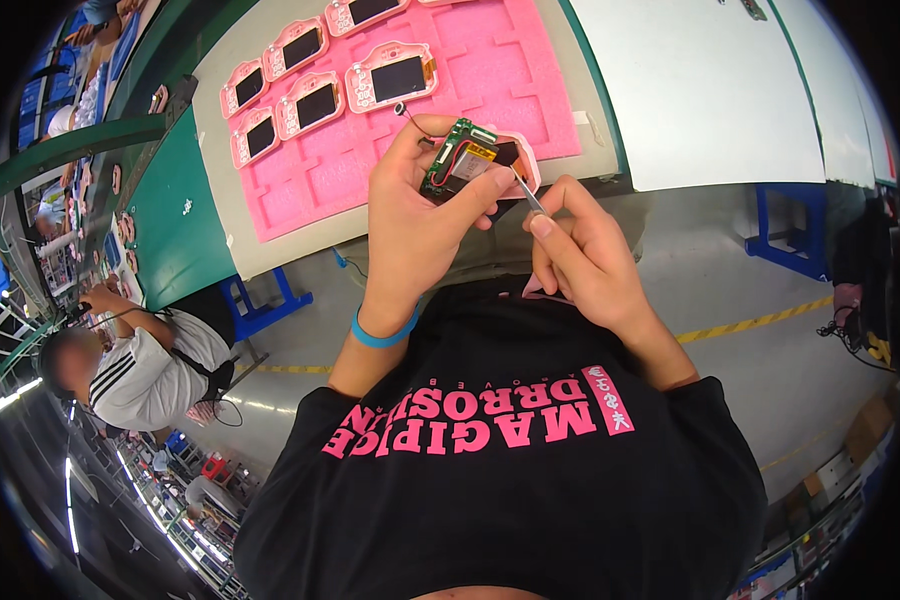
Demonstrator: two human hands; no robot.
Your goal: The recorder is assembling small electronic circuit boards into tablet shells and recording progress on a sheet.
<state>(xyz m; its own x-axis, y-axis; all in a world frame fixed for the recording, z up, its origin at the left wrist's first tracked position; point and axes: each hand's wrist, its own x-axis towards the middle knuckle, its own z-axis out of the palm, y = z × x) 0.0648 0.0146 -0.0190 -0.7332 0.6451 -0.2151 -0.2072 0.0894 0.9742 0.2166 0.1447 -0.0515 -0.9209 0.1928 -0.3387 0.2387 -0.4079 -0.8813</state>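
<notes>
My left hand [410, 215] is closed around a small green circuit board [460, 135] at the near edge of the table. A flat silver and yellow battery [473, 160] with a red wire sits against the board, under my thumb. Just right of the board a pink plastic shell [528, 165] shows in part, with a dark screen or panel inside it. A small round black part [400, 108] dangles on a thin wire beyond my left fingers. My right hand [590, 255] pinches metal tweezers [528, 195], their tip at the shell beside my left thumb.
A pink foam tray [330, 185] lies ahead, with several pink shells with dark screens [392, 78] in its far and left pockets. A white tabletop [715, 110] adjoins on the right. At left sits a co-worker in a white shirt [165, 365]; a blue stool [270, 300] stands nearby.
</notes>
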